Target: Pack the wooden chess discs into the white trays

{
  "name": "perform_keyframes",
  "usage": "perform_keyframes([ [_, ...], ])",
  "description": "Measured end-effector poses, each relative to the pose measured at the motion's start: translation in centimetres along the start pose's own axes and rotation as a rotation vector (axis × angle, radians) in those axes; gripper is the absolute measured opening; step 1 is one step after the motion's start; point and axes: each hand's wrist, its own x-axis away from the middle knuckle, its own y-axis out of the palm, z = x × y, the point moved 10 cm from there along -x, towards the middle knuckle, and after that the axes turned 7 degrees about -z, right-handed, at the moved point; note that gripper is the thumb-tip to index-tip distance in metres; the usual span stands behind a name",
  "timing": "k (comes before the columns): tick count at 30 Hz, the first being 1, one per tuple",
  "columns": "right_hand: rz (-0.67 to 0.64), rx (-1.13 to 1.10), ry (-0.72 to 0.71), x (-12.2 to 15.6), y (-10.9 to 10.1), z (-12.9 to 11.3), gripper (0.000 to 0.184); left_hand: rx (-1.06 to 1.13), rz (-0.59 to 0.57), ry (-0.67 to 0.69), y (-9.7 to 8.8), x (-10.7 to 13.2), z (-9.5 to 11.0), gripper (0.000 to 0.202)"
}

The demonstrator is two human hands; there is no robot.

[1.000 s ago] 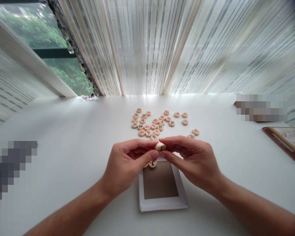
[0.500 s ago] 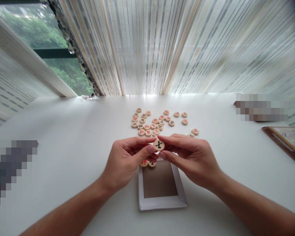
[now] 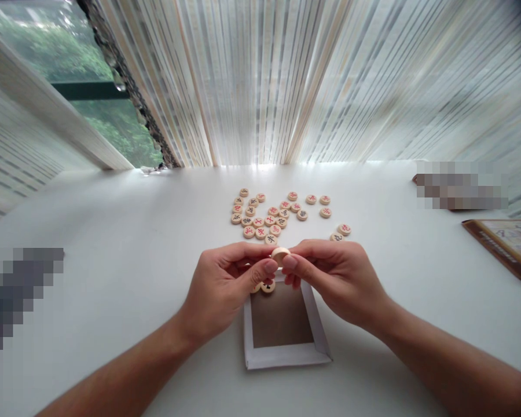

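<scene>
Between the fingertips of my left hand (image 3: pixel 230 284) and my right hand (image 3: pixel 336 278) is one round wooden Chinese chess piece (image 3: pixel 281 256). Both hands pinch it, and its plain pale side and rim face me, with no character showing. Below the hands lies an open white-rimmed cardboard box (image 3: pixel 286 355) with a brown bottom. Inside its far left corner sit a piece with a black mark (image 3: pixel 268 286) and another one mostly covered by my left fingers. Just beyond my hands, a black-marked piece (image 3: pixel 271 238) lies on the white table.
Several red- and black-marked chess pieces (image 3: pixel 270 220) are scattered face up beyond the hands. Two more pieces (image 3: pixel 344 229) lie to their right. A brown-edged printed box lid (image 3: pixel 503 249) is at the right. Blurred-out items lie at far left and far right. Striped curtains (image 3: pixel 260 81) hang behind the table.
The held chess piece has been tilted: its black character faced me before, and now its blank side and edge show. My right thumb has moved up onto it.
</scene>
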Motion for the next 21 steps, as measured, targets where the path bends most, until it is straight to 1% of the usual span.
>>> perform_keyframes([
  [4, -0.069, -0.183, 0.131, -0.2, 0.8, 0.8, 0.032, -0.026, -0.025, 0.023, 0.3, 0.3, 0.0, 0.032],
  [6, -0.094, -0.228, 0.18, -0.2, 1.2, 1.2, 0.036, -0.067, -0.041, 0.043, 0.5, 0.3, 0.1, 0.034],
  [10, -0.093, -0.323, 0.264, 0.0, 1.6, 2.1, 0.027, -0.218, -0.04, 0.128, 0.6, 0.4, 0.9, 0.029],
  [13, -0.068, -0.366, 0.299, 0.1, 1.6, 2.7, 0.033, -0.409, -0.066, 0.237, 1.1, 0.8, 2.0, 0.026],
  [16, -0.062, -0.355, 0.308, 0.2, 1.4, 2.8, 0.03, -0.531, -0.094, 0.325, 1.8, 1.2, 2.9, 0.027],
  [18, -0.07, -0.352, 0.298, 0.2, 1.4, 2.7, 0.029, -0.532, -0.111, 0.328, 2.0, 1.2, 3.0, 0.028],
  [21, -0.1, -0.393, 0.265, 0.1, 1.6, 2.5, 0.03, -0.447, -0.116, 0.266, 1.7, 0.9, 2.4, 0.028],
])
